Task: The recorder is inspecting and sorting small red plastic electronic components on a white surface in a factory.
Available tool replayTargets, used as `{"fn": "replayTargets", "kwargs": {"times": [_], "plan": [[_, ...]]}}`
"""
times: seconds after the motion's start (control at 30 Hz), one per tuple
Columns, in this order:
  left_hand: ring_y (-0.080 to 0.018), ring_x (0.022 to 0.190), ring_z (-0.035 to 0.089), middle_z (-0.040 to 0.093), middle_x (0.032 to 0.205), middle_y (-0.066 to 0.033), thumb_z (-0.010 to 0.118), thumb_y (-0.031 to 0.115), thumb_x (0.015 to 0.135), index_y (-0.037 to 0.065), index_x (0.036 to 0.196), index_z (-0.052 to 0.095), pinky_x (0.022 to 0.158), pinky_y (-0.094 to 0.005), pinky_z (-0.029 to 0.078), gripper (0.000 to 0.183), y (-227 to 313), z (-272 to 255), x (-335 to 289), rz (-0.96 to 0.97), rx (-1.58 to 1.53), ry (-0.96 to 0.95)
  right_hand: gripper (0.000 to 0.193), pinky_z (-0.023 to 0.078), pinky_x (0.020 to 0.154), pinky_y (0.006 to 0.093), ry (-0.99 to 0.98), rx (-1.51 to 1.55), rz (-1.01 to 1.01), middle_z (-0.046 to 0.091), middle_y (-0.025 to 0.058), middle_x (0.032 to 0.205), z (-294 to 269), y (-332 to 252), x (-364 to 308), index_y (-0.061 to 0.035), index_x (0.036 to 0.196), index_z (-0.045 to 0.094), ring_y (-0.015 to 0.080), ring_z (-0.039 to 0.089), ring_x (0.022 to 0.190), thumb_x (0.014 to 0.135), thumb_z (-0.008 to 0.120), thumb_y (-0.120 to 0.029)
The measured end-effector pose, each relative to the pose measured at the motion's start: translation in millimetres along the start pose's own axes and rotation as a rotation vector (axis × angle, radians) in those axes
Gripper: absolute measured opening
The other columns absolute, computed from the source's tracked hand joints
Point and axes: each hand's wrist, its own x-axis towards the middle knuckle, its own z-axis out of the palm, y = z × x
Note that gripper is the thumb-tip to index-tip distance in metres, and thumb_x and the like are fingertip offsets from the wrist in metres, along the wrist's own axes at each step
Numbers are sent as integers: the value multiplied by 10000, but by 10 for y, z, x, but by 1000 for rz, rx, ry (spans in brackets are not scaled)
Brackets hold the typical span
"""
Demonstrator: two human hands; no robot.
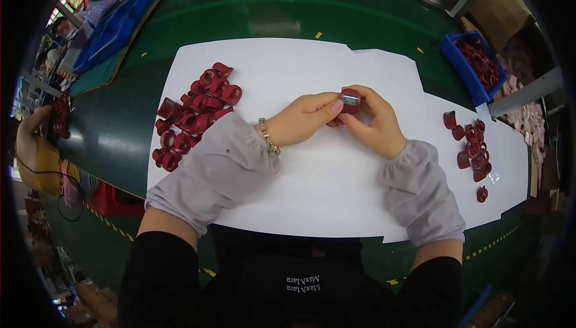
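Observation:
Above the middle of the white paper, I hold a small dark red finger counter [350,101] with a little grey display window facing up. My left hand [307,115] pinches its left side with the thumb and fingers. From the other side, my right hand [378,125] has its thumb and fingers closed around the same piece. A heap of similar dark red ring-shaped pieces [231,94] lies to the left, beside my left sleeve. Farther right, a smaller loose group of red pieces [473,149] rests on the paper.
White paper sheets [324,202] cover part of the green table [228,7]. A blue bin [480,95] of red pieces stands at the far right, near a metal post [528,93]. Another blue tray [114,31] is at the far left, and another person's arm [35,121] shows at the left edge.

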Motion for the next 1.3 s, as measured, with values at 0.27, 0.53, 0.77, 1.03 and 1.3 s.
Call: {"fn": "replayTargets", "kwargs": {"times": [0.27, 0.53, 0.77, 1.03, 1.3], "plan": [[-174, 943, 578, 586, 1056, -85, 524, 220, 945, 9, 1150, 545, 845, -314, 463, 295, 51, 143, -17, 34, 50, 115, 402, 455, 895, 331, 189, -134, -13, 592, 100, 1054, -34, -92, -81, -4, 1122, 523, 216, 585, 1002, 756, 680, -62], [-311, 835, 504, 533, 838, -116, 744, 256, 660, 49, 735, 581, 739, -412, 375, 274, 599, -688, -710, 186, 1643, 555, 403, 386, 909, 391, 553, -1115, -113, 544, 156, 1162, -780, -111, -891, -60, 1102, 548, 314, 508, 1083, 719, 672, -71], [-274, 895, 550, 601, 921, -109, 667, 210, 766, 29, 879, 654, 805, -399, 396, 213, 631, -630, -638, 114, 1387, 490, 487, 370, 941, 372, 568, -1015, -290, 466, 146, 1283, -875, -356, -758, -63, 1198, 517, 292, 469, 1157, 735, 668, -38], [-113, 878, 591, 632, 1011, -62, 484, 219, 967, 38, 1128, 560, 760, -240, 475, 254, 37, 138, 16, -49, -292, 325, 583, 373, 1001, 356, -74, 181, -89, 450, 117, 1286, 84, -133, 157, -33, 1365, 347, 211, 438, 1207, 850, 605, -118], [-114, 874, 592, 612, 994, -60, 449, 231, 982, 34, 1122, 474, 771, -266, 491, 243, 87, 31, -4, -102, -281, 295, 499, 423, 954, 325, -90, 167, 21, 498, 104, 1228, 78, -38, 109, -16, 1308, 413, 195, 512, 1111, 853, 612, -69]]}}
